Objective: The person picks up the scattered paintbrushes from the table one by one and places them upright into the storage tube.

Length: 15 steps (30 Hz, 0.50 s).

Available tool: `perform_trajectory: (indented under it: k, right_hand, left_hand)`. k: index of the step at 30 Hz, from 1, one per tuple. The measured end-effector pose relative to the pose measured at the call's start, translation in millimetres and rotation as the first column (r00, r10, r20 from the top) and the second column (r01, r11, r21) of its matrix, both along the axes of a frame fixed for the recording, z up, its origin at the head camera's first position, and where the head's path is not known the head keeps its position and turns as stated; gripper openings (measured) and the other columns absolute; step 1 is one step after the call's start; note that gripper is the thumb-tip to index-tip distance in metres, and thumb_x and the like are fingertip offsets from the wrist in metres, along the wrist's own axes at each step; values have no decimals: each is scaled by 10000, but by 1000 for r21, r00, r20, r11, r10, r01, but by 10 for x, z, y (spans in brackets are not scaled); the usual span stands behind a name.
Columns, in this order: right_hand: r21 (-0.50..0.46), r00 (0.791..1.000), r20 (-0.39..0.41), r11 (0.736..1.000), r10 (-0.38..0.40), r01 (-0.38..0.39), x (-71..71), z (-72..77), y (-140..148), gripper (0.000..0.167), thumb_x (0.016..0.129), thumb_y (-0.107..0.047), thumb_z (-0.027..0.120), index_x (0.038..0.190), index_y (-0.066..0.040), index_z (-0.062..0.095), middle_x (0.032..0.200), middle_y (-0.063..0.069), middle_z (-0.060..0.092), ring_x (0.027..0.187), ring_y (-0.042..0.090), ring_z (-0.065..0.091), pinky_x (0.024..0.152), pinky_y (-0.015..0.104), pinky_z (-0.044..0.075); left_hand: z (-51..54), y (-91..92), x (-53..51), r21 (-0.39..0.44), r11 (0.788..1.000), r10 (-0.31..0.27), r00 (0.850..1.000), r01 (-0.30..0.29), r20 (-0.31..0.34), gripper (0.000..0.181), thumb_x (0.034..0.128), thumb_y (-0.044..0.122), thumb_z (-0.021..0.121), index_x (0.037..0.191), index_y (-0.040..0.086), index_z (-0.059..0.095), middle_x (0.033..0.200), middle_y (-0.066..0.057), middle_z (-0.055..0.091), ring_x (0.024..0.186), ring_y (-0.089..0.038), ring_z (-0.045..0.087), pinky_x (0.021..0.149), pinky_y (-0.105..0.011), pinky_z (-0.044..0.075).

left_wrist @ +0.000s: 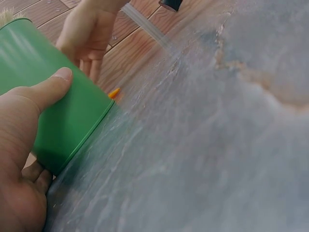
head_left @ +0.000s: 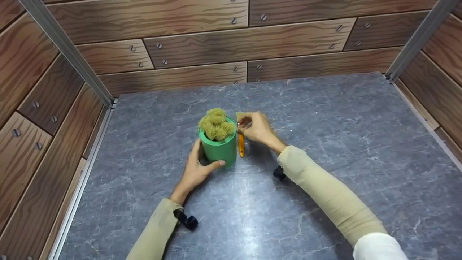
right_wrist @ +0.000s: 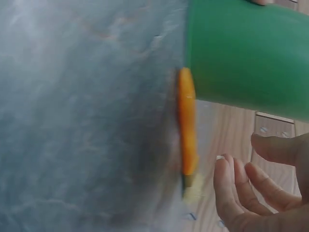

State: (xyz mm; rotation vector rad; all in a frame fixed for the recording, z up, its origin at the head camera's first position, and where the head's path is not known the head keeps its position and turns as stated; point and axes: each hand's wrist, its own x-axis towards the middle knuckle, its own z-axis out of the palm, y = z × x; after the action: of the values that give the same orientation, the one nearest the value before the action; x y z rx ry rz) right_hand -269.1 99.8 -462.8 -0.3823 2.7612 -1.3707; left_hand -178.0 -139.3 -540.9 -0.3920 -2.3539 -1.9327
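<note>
A green can (head_left: 218,153) stands upright on the table, with a fluffy yellow-green fibrous clump (head_left: 216,124) rising out of its top. My left hand (head_left: 196,171) grips the can low on its left side; in the left wrist view the thumb (left_wrist: 53,89) lies across the wall. Just right of the can lies a paintbrush with an orange handle (right_wrist: 187,121) and pale bristles (right_wrist: 194,192). Over the brush hovers my right hand (head_left: 255,127), its fingers loosely bent. In the right wrist view, thumb and fingertips are apart, with nothing seen between them.
The grey marbled table (head_left: 144,151) is bounded by wood-patterned walls (head_left: 202,47) at the back and both sides. Metal posts (head_left: 68,50) mark the corners. Black wrist-camera mounts (head_left: 186,219) hang under both sleeves.
</note>
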Motion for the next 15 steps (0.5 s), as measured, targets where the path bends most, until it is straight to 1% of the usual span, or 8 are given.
perform_trajectory:
  k: [3, 6, 11, 15]
  right_hand:
    - [79, 1000, 19, 997, -12, 10, -17, -54, 6, 196, 867, -69, 854, 1014, 22, 761, 970, 156, 788, 889, 285, 753, 852, 383, 621]
    - [136, 999, 35, 990, -24, 19, -25, -87, 16, 197, 836, -73, 872, 973, 4, 753, 907, 98, 770, 826, 210, 702, 799, 329, 582]
    - [153, 995, 95, 988, -29, 14, -42, -134, 21, 183, 804, -38, 858, 949, -4, 750, 828, 24, 719, 751, 128, 631, 698, 231, 527]
    - [171, 991, 130, 985, -36, 13, -45, -150, 12, 215, 798, -53, 877, 969, -9, 754, 823, 19, 703, 743, 132, 618, 676, 233, 514]
  left_hand:
    - [2, 0, -3, 3, 1000, 3, 1000, -3, 2, 1082, 852, 268, 943, 1698, 216, 269, 1661, -21, 451, 1539, -216, 434, 1278, -466, 360]
    - [9, 0, -7, 2, 1000, 1, 1000, -1, 1, 1082, 852, 266, 943, 1697, 212, 269, 1662, -25, 449, 1539, -219, 433, 1278, -469, 359]
    - [12, -9, -7, -8, 1000, -3, 1000, 3, 8, 1086, 857, 276, 939, 1701, 213, 258, 1665, -28, 443, 1540, -224, 433, 1273, -477, 366]
    - [-1, -14, -4, -14, 1000, -6, 1000, 6, 14, 1088, 865, 277, 932, 1706, 215, 244, 1673, -30, 432, 1544, -228, 428, 1272, -476, 369]
